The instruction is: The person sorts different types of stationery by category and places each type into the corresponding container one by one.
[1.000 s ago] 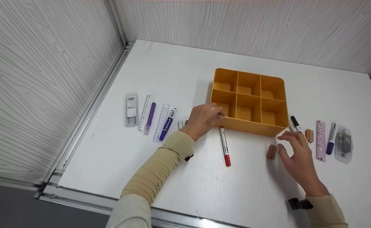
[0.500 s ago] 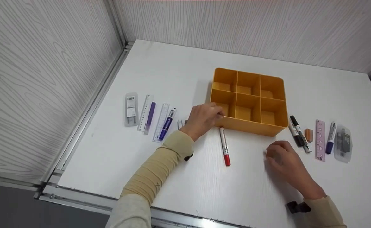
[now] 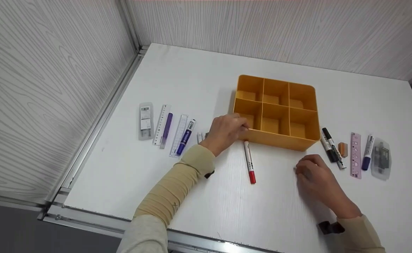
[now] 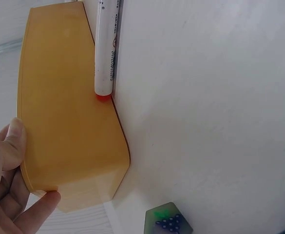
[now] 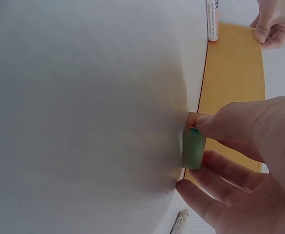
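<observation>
Head view: what changed is the right hand (image 3: 316, 179). One second ago its thumb and fingers were spread beside the small green block with an orange-brown end (image 5: 193, 148); now they're curled in and grasping it, off the near-right corner of the yellow-orange plastic six-compartment box (image 3: 279, 140). Right wrist view shows the thumb on it, fingers behind; can't tell whether it's clear of the table (image 3: 192, 84). Left hand (image 3: 227, 129) unchanged, gripping the box's near-left corner. White marker with red cap (image 3: 249, 163) unmoved in front of the box; two white markers with black caps (image 3: 331, 147), right of the box, now uncovered by the right hand. My read: block secured, box braced, pickup done or nearly; block not in any compartment yet.
</observation>
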A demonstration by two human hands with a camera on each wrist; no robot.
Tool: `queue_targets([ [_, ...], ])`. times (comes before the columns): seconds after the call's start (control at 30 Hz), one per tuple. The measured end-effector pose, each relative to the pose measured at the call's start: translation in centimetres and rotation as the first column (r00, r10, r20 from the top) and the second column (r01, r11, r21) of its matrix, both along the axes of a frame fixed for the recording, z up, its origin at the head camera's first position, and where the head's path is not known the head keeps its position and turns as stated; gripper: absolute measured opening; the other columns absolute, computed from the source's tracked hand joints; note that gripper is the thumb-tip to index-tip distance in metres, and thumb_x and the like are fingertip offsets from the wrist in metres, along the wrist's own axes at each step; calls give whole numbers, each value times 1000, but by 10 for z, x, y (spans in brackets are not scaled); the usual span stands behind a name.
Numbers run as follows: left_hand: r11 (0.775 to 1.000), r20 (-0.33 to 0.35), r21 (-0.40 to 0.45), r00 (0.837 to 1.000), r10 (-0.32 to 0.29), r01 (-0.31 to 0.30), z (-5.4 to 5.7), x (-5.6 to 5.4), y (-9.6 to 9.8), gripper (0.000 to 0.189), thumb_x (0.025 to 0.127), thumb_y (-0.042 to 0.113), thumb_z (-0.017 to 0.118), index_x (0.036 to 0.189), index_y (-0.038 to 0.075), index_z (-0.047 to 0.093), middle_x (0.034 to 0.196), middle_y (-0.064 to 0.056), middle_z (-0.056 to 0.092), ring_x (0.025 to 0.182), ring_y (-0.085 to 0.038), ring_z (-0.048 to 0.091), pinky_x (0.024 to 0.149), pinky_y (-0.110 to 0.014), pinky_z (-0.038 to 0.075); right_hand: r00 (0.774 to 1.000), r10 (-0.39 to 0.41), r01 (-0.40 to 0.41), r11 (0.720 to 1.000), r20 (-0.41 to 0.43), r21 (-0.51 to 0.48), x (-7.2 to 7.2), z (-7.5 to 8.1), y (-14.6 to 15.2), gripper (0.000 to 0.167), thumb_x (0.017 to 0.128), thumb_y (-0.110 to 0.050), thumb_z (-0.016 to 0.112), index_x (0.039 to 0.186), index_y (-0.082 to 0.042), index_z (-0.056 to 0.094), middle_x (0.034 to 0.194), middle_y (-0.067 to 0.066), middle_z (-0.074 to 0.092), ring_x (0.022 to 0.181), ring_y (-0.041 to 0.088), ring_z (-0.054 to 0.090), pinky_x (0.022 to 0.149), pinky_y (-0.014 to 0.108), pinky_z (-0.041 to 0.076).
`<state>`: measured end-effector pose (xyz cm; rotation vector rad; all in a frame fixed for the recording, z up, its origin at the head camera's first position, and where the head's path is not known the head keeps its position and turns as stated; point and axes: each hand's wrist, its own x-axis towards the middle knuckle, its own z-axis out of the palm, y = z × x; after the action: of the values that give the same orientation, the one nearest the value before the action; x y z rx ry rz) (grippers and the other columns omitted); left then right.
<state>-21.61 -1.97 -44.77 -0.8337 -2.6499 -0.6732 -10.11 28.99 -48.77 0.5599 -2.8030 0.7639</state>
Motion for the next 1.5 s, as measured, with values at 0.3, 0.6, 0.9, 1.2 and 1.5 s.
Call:
queue_targets([
  [0.3,1000,39,-7,999,-2,2,0,1,0,11,92,23,69,96,16,76,90,3,72,80,-12,67,73,-24,54,993,-47,44,999,109,27,0,5,-3,19,83,6,71,94,-10,67,113,5,53,102,19,55,89,-8,25],
  [0.6,1000,25,-21,1000,-3,3,2,0,0,8,92,20,70,96,16,75,90,2,72,81,-12,68,73,-24,55,995,50,-54,998,-86,-44,-4,26,-11,29,74,14,76,90,-9,66,105,4,58,99,12,52,94,-4,32],
  [0.9,1000,11,-19,1000,-4,4,1,1,0,9,92,22,70,94,15,75,87,2,71,79,-13,67,71,-24,55,972,108,-129,987,-209,-91,-16,61,-19,28,74,13,75,91,-9,68,103,5,61,96,12,56,92,4,39],
  [1.2,1000,42,-31,999,1,1,0,2,-1,9,93,20,69,97,16,75,91,3,71,83,-11,67,75,-21,54,963,96,-124,987,-251,-98,-45,79,-24,25,77,13,74,92,-7,73,103,12,60,93,15,55,89,1,37],
  [1.5,1000,54,-1,999,-7,7,1,1,-1,9,93,22,69,97,18,75,93,4,71,84,-11,67,75,-24,54,994,34,-39,998,-105,-40,-73,80,-22,11,86,2,71,96,-3,72,107,13,57,99,23,55,88,-4,31],
])
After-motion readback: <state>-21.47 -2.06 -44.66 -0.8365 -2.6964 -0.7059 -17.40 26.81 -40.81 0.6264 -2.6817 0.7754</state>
